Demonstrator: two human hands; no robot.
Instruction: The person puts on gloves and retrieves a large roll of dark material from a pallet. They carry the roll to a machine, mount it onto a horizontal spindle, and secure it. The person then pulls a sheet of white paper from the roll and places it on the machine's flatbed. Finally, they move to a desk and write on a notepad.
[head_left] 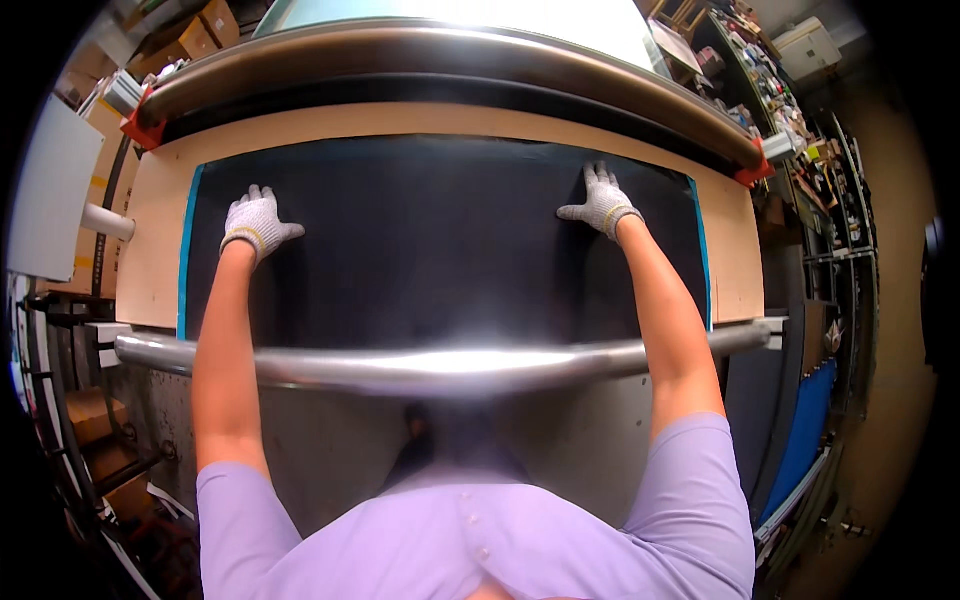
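Observation:
A large black sheet (430, 240) with blue side edges lies on a pale wooden board (735, 250). My left hand (258, 220), in a whitish knit glove, rests flat on the sheet's left part, thumb pointing inward. On the sheet's far right part lies my right hand (604, 203), gloved the same way, fingers stretched forward and thumb out to the left. Both hands are open and hold nothing. The near end of the sheet passes at the shiny metal roller (480, 366), over which both my forearms reach.
Beyond the board, a long brownish roller (440, 60) spans the width between red end brackets (148, 120). Cardboard boxes (190, 40) stand at the far left. Cluttered shelves (770, 110) line the right side, with a blue panel (803, 430) lower down. A grey floor (330, 430) shows below the metal roller.

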